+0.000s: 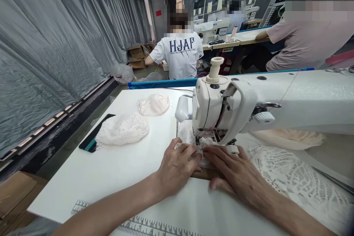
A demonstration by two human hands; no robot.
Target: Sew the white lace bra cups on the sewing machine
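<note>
A white sewing machine [249, 103] stands on a white table [116, 177], its needle end over a strip of white lace [190, 138]. My left hand [177, 166] lies flat on the lace just left of the needle, fingers stretched forward. My right hand [235, 171] lies flat beside it on the right, fingertips pressing the lace under the presser foot. More white lace fabric [293, 177] spreads to the right of my right forearm.
Two small heaps of lace pieces [123, 129] [154, 104] lie on the table's left part, one over a dark mat [92, 140]. Printed ruler marks [143, 226] run along the near edge. Grey plastic sheeting [55, 44] hangs at left. Other people sit at tables behind.
</note>
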